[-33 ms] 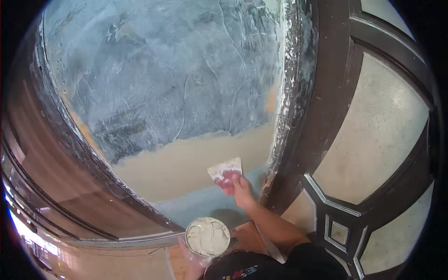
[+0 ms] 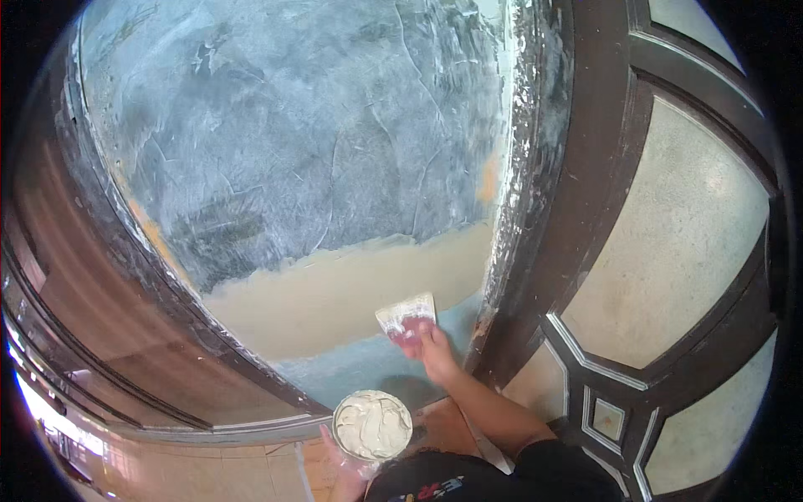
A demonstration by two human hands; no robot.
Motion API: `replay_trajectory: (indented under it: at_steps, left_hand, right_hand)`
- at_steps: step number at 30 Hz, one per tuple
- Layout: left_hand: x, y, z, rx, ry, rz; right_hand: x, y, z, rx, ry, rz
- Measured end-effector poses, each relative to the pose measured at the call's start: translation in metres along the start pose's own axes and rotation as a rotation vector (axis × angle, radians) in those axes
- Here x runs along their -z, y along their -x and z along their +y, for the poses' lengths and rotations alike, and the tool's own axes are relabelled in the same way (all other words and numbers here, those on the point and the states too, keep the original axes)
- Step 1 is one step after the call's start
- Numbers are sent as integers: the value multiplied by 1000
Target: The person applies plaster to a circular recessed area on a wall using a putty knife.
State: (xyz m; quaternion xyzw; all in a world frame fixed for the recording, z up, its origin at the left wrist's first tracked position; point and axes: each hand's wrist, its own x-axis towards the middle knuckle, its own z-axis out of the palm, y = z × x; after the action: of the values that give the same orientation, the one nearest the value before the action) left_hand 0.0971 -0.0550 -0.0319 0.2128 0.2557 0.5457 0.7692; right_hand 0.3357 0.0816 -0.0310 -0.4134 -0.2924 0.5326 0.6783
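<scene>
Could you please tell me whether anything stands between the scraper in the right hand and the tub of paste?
Nothing visible stands between the scraper in the right hand and the open tub of paste in the left hand.

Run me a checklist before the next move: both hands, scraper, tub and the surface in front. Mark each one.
1. Right hand gripping the scraper: ok, fingers are closed on its reddish part.
2. Scraper free of paste: not ok, whitish smears show on it.
3. Left hand supporting the tub: ok, it holds the tub from the left and below.
4. Paste in the tub: ok, plenty of cream-coloured paste shows.
5. Beige band covering the whole blue-grey surface: not ok, blue-grey shows above and below it.
6. Scraper edge touching the surface: cannot tell from this angle.
</scene>
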Motion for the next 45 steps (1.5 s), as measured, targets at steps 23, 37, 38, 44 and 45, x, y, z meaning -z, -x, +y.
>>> replay_trajectory:
  at_steps: [23,37,38,44,45]
  left_hand:
    - [-63,-55,-6,-157,425,-98]
    - [-73,-53,-22,-135,510,-119]
    - [-74,-54,-22,-153,477,-75]
    - [-53,-49,-24,-131,444,-76]
    - [-49,-46,-23,-126,439,-80]
  right_hand:
    - [24,5,-129,-145,684,-740]
    - [26,-8,-151,-147,778,-813]
    - [26,-4,-148,-142,672,-803]
    - [39,5,-132,-153,376,-683]
    - [46,-3,-126,-196,504,-680]
